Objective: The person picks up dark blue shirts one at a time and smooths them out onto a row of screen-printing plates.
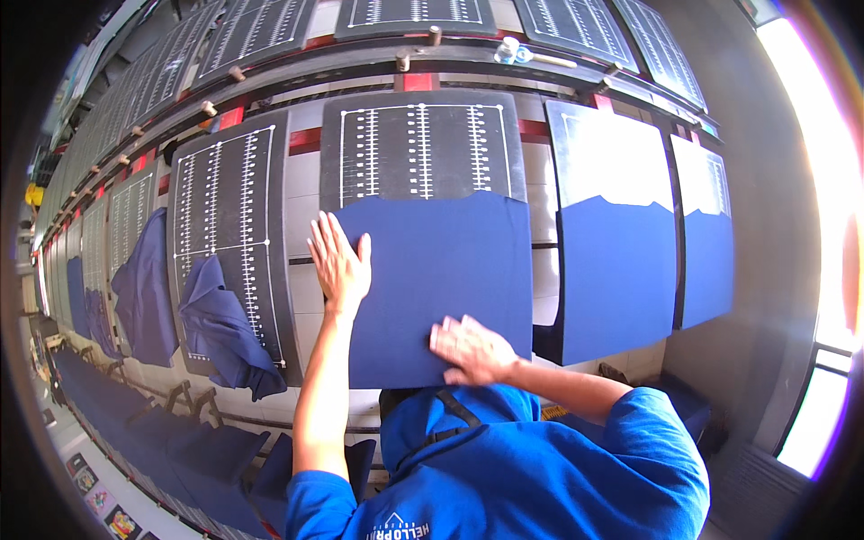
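Observation:
A navy blue fabric panel lies smooth over the lower part of a dark board with white ruled markings. My left hand rests at the panel's upper left edge, palm down with its fingers stretched out. Lower on the panel, toward its right side, my right hand lies flat, its fingers slightly blurred. Neither hand grips the fabric. The panel's top edge has a shaped outline and crosses the board below the upper markings.
To the right, two boards carry similar flat blue panels. A crumpled blue piece lies on the marked board to the left, with another beyond it. Behind runs a rail with pegs, a small bottle and a handled tool.

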